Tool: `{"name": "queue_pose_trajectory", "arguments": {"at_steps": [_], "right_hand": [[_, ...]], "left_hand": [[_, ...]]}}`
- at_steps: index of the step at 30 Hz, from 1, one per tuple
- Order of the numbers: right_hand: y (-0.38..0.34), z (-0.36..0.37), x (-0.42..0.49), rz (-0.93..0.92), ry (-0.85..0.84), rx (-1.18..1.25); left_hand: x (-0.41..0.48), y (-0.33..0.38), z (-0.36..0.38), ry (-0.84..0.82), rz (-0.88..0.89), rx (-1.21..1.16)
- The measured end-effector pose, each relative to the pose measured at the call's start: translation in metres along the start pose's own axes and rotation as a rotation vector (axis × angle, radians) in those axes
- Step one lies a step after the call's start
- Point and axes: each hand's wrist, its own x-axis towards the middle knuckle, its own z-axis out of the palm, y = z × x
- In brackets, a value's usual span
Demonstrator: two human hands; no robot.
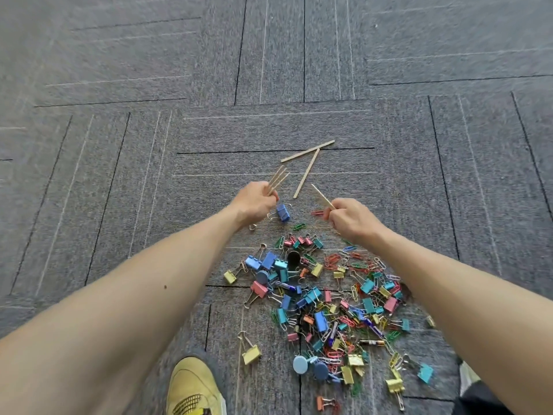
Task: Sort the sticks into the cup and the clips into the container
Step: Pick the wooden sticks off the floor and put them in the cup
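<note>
Grey carpet (119,70), a heap of clips (329,301) on it, left hand (254,202) and right hand (350,218) just beyond.
The heap of mixed coloured clips spreads toward the carpet's near edge, with a yellow shoe (191,387) at that edge to its left. The left hand grips a bundle of sticks (279,178) in curled fingers; the right hand pinches a single stick (321,196). Two loose sticks (306,173) lie farther out, their far ends meeting. A blue binder clip (282,212) lies just beside the left hand.

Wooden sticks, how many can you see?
6 sticks: three in the left hand, one in the right hand, two loose on the carpet beyond. Others may hide under the clips.
</note>
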Motion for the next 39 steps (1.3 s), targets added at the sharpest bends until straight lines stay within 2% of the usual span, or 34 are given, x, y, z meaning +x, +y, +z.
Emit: {"name": "queue_pose_trajectory", "arguments": {"at_steps": [4,11,21,24,31,39], "right_hand": [[0.001,-0.012,0.013,0.018,0.032,-0.022],[0.000,-0.025,0.043,0.050,0.044,0.015],[0.008,-0.043,0.062,0.076,0.029,-0.014],[0.012,-0.046,0.063,0.063,0.036,-0.007],[0.026,-0.054,0.062,0.033,0.070,-0.049],[0.033,-0.060,0.061,0.043,0.061,-0.046]], "left_hand": [[0.028,0.023,0.004,0.141,0.048,0.140],[0.075,0.040,0.032,0.258,-0.048,0.271],[0.103,0.052,0.045,0.191,-0.119,0.428],[0.105,0.054,0.040,0.177,-0.079,0.449],[0.115,0.059,0.033,0.286,0.047,0.474],[0.132,0.075,0.038,0.242,-0.079,0.572]]}}
